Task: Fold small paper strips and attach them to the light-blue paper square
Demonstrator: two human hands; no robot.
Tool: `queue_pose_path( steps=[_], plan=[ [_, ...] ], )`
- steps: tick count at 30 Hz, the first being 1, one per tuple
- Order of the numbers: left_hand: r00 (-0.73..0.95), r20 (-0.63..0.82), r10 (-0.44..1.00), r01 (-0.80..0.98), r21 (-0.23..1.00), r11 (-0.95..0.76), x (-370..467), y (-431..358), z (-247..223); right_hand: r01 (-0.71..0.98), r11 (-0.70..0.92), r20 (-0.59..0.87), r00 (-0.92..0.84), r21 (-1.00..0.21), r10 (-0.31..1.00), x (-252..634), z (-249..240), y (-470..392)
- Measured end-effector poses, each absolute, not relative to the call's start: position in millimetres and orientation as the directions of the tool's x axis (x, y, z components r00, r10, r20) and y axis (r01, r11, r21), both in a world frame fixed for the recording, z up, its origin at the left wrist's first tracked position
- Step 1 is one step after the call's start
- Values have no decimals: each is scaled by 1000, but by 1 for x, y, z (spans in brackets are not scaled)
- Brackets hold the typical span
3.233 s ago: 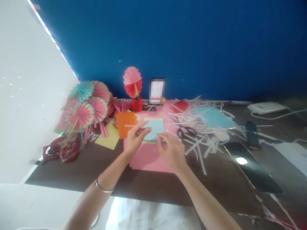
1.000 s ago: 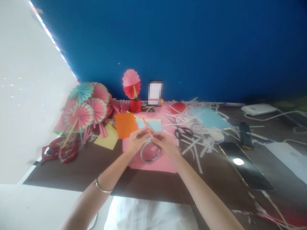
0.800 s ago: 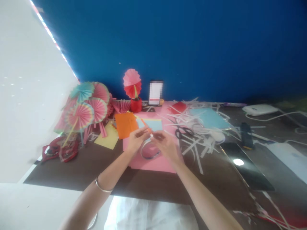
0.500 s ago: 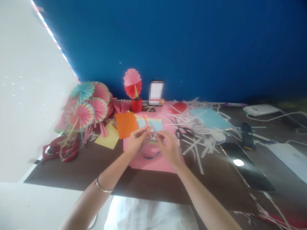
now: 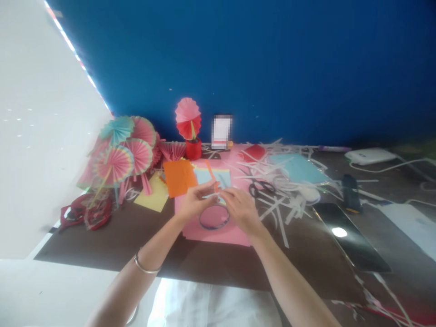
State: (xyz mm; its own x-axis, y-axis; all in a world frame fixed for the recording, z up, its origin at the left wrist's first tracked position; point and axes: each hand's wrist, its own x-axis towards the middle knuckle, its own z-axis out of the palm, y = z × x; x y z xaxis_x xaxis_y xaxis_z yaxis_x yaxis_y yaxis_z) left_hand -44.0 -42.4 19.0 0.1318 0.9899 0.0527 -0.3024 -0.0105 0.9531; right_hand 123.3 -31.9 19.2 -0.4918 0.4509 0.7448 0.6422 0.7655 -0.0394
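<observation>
Both hands meet over a stack of pink paper [image 5: 218,236]. My left hand [image 5: 197,200] is closed, pinching a narrow orange paper strip [image 5: 210,169] whose free end sticks up above the fingers. Close beside it, my right hand [image 5: 240,206] has its thumb and fingers pressed together near the strip; what lies between them is too blurred to make out. Just below the fingertips is a thin ring [image 5: 214,228], perhaps a tape roll, over the pink paper; whether a hand holds it I cannot tell. Light blue paper [image 5: 203,175] lies behind the fingers.
An orange sheet [image 5: 179,178] and a yellow sheet [image 5: 152,195] lie left of the pink stack. Pleated paper fans [image 5: 114,163] stand farther left. To the right are black-handled scissors [image 5: 262,187], white paper strips [image 5: 281,222], blue paper [image 5: 296,167] and a phone [image 5: 354,240].
My hands have drawn closer together. My right fingers have closed in beside the orange strip, and the strip's upper end has shifted slightly up and right.
</observation>
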Motion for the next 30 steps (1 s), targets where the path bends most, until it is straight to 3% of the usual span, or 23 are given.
queue_pose_path(
  steps=[5,15,30],
  plan=[
    [178,77,981,-226,974,-35,-48,-42,19,596,801,725,-577,59,376,125,24,-31],
    [234,97,967,-156,986,-61,-50,-43,23,587,805,687,-621,88,377,123,23,-31],
    [191,81,978,-44,996,-74,-51,-41,18,647,762,663,-571,1,484,121,16,-29]
  ],
)
